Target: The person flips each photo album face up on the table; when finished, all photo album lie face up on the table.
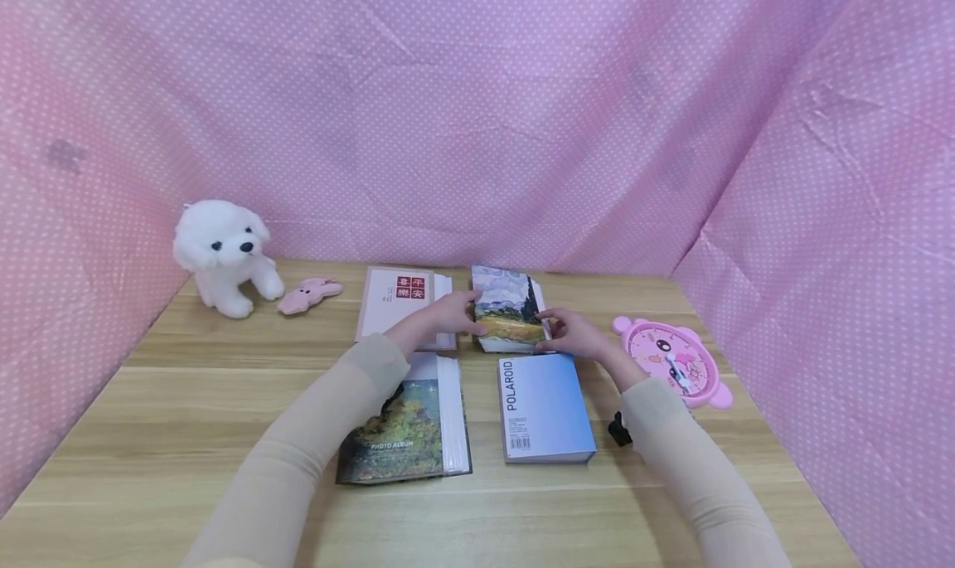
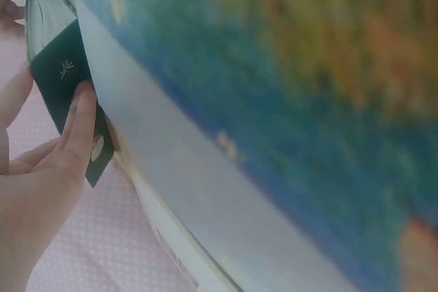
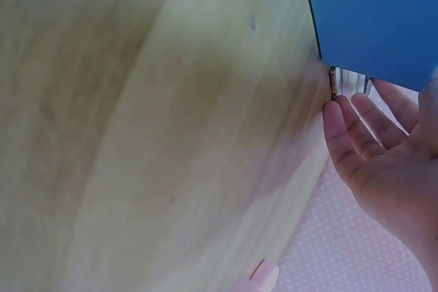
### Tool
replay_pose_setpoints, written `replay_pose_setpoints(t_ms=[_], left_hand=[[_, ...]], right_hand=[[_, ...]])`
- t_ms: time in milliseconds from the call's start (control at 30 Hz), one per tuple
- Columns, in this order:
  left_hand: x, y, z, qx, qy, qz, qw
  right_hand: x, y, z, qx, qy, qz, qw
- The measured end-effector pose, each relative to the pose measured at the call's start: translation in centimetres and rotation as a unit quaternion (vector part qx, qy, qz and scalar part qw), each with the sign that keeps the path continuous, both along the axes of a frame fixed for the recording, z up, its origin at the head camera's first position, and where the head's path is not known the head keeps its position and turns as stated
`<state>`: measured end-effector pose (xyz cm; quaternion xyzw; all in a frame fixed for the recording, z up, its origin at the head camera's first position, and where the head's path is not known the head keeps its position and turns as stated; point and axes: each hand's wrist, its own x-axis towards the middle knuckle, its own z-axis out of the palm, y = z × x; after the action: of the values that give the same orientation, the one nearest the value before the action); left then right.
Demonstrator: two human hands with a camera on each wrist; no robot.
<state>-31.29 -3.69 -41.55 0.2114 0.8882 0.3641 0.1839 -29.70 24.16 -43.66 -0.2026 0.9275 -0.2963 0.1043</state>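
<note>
A photo album (image 1: 507, 298) with a painted landscape cover lies at the back centre of the table. My left hand (image 1: 453, 313) grips its left side; in the left wrist view the thumb and fingers meet its dark green spine (image 2: 61, 66). My right hand (image 1: 578, 334) holds the opposite side, fingertips at the page edges (image 3: 351, 83). In front of it lies a blue-and-white POLAROID album (image 1: 548, 406). Left of these are a white album with red characters (image 1: 388, 303) and a garden-picture photo album (image 1: 403, 435), both partly behind my left arm.
A white plush dog (image 1: 227, 257) sits at the back left of the wooden table (image 1: 209, 427), beside a small pink plush toy (image 1: 308, 295). At the right lies a pink clock (image 1: 671, 361), near a small black object (image 1: 618, 429). Pink dotted cloth (image 1: 477, 120) surrounds the table.
</note>
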Motion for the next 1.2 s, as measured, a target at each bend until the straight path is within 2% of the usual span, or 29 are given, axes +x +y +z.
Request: replay_pose_setpoints(t_ms=[200, 367, 500, 600, 900, 967, 1100, 1200], left_hand=[[0.1, -0.3, 0.1, -0.023, 0.01, 0.01, 0.9996], [0.5, -0.1, 0.4, -0.069, 0.048, 0.006, 0.9964], [1.2, 0.1, 1.0, -0.095, 0.08, -0.005, 0.9923], [1.8, 0.0, 1.1, -0.101, 0.101, -0.011, 0.9896], [4.2, 0.7, 1.1, -0.092, 0.151, -0.052, 0.9828], [4.9, 1.0, 1.0, -0.086, 0.154, -0.062, 0.9824], [6.2, 1.7, 0.7, -0.083, 0.152, -0.085, 0.9812], [6.9, 2.2, 0.4, -0.096, 0.167, -0.092, 0.9771]], right_hand=[[0.0, 0.0, -0.1, -0.002, 0.021, 0.02, 0.9996], [0.3, 0.4, 0.0, -0.017, 0.018, 0.034, 0.9991], [0.9, 1.0, 0.7, -0.022, 0.004, 0.018, 0.9996], [1.5, 1.4, 1.5, -0.015, 0.012, 0.003, 0.9998], [3.9, 2.4, 3.4, -0.061, 0.037, 0.005, 0.9974], [4.4, 2.5, 3.7, -0.072, 0.039, 0.01, 0.9966], [5.4, 2.7, 3.8, -0.093, 0.047, 0.022, 0.9943], [6.3, 2.7, 3.6, -0.104, 0.054, 0.024, 0.9929]])
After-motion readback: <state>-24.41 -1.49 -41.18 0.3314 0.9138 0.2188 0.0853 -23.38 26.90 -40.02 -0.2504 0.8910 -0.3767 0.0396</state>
